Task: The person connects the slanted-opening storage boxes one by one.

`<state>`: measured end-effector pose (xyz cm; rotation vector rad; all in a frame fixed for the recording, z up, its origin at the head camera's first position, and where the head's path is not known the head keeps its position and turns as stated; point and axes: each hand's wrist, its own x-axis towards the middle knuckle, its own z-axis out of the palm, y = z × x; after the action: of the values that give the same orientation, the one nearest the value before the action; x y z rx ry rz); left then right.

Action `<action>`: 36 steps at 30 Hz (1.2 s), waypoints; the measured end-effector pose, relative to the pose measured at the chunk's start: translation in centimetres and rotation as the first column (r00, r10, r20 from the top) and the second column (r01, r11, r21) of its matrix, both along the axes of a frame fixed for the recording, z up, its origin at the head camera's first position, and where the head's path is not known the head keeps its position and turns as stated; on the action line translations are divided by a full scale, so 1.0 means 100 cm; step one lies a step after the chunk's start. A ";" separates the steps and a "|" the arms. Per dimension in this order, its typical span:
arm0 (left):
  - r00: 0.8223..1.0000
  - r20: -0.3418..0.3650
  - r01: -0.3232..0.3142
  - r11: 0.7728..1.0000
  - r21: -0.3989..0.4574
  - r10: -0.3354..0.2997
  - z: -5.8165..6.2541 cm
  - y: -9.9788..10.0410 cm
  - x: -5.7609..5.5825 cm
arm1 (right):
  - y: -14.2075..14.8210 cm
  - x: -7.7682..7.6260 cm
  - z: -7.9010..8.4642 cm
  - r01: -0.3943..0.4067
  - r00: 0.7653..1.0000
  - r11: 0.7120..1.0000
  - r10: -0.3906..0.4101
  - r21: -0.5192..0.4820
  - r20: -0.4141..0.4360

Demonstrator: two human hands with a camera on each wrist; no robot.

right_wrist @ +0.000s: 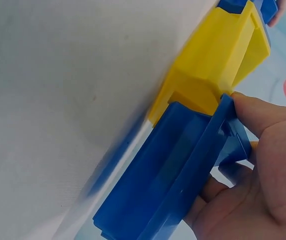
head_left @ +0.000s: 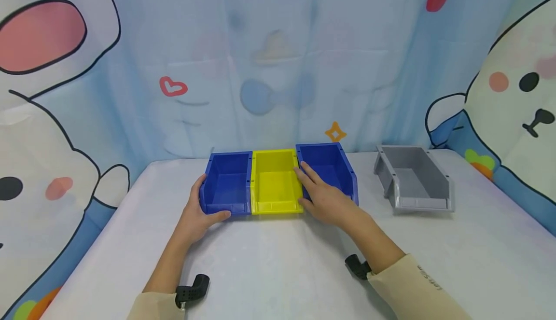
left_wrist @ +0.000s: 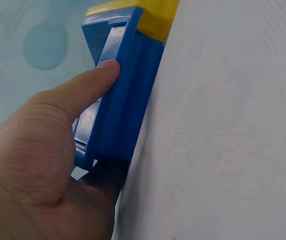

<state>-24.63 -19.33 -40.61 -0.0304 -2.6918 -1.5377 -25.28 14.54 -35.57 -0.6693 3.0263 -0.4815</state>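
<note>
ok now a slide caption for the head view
Left hand gripping left blue bin, right hand on right blue bin, yellow bin between, grey bin apart.

From a beige sleeve [head_left: 158, 306], the left forearm [head_left: 168, 262] reaches forward and slightly inward; the right forearm [head_left: 374, 240] slants more sharply toward the middle. The left hand [head_left: 195, 218] is in a grip, its thumb stretched inward and its fingers pointing forward, partly hidden. The right hand [head_left: 326, 199], back upward, grips too, fingers extending forward and left, thumb tip lower and nearer the body.
</note>
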 end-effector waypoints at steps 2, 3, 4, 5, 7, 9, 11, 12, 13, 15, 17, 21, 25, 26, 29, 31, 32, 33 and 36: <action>1.000 0.001 -0.002 1.000 -0.005 0.002 -0.001 -0.001 0.000 | -0.002 0.000 0.000 0.002 1.000 1.000 -0.002 0.005 0.013; 1.000 0.001 -0.004 1.000 -0.007 0.004 -0.001 -0.001 0.000 | -0.002 0.000 -0.001 0.004 1.000 1.000 -0.004 0.009 0.019; 1.000 0.002 -0.005 1.000 -0.009 0.005 -0.002 -0.002 0.000 | -0.003 0.000 -0.001 0.004 1.000 1.000 -0.004 0.013 0.022; 1.000 0.003 -0.006 1.000 -0.014 0.006 -0.002 -0.002 0.001 | -0.003 0.000 -0.002 0.003 1.000 1.000 -0.003 0.015 0.023; 1.000 0.007 -0.009 1.000 -0.018 0.009 -0.002 -0.003 0.001 | -0.004 0.001 -0.002 0.001 1.000 1.000 -0.001 0.021 0.025; 1.000 0.010 -0.008 1.000 -0.019 0.009 -0.002 -0.003 0.002 | -0.004 0.001 -0.003 -0.004 1.000 1.000 0.003 0.028 0.024; 1.000 0.011 -0.007 1.000 -0.018 0.007 -0.002 -0.004 0.002 | -0.004 0.001 -0.003 -0.011 1.000 0.999 0.010 0.030 0.024; 1.000 0.011 -0.006 1.000 -0.018 0.006 -0.001 -0.004 0.002 | -0.003 0.001 -0.003 -0.015 1.000 0.999 0.014 0.030 0.025; 1.000 0.010 -0.004 1.000 -0.020 0.004 0.000 -0.004 0.002 | -0.003 0.001 -0.004 -0.018 1.000 0.999 0.017 0.031 0.027; 1.000 0.008 0.000 1.000 -0.023 0.000 0.001 -0.004 0.001 | -0.003 0.000 -0.004 -0.020 0.999 0.999 0.019 0.029 0.031; 1.000 0.004 0.002 1.000 -0.028 -0.002 0.002 -0.005 0.001 | -0.003 -0.001 -0.003 -0.023 0.999 0.999 0.023 0.030 0.030; 1.000 0.002 0.006 0.999 -0.034 -0.006 0.005 -0.005 0.000 | -0.005 -0.002 -0.002 -0.015 1.000 0.999 0.014 0.046 0.027; 1.000 0.003 0.008 0.999 -0.032 -0.008 0.006 -0.004 0.000 | -0.006 -0.002 -0.001 -0.011 0.999 0.997 0.009 0.074 0.035; 1.000 0.003 0.009 1.000 -0.030 -0.009 0.006 -0.004 0.000 | -0.006 -0.002 -0.001 -0.010 0.999 0.997 0.007 0.080 0.041; 1.000 0.003 0.012 1.000 -0.017 -0.012 0.004 -0.003 -0.001 | -0.005 -0.001 0.001 0.000 0.998 0.995 -0.006 0.097 0.055; 1.000 0.000 0.014 1.000 -0.007 -0.014 0.003 -0.001 -0.002 | -0.004 0.000 0.001 0.013 0.998 0.994 -0.019 0.107 0.057; 1.000 0.000 0.014 1.000 -0.006 -0.014 0.002 0.000 -0.002 | -0.004 0.000 0.002 0.019 0.998 0.993 -0.025 0.112 0.055; 1.000 -0.001 0.013 1.000 -0.004 -0.013 0.001 0.000 -0.002 | -0.004 0.000 0.002 0.022 0.998 0.993 -0.028 0.114 0.053; 1.000 0.007 0.004 1.000 -0.006 -0.004 0.000 0.001 0.001 | -0.005 0.001 0.002 0.016 0.998 0.994 -0.023 0.112 0.063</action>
<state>-24.57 -19.27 -40.60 -0.0304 -2.7034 -1.5338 -25.16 14.08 -35.36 -0.6064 2.9755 -0.3243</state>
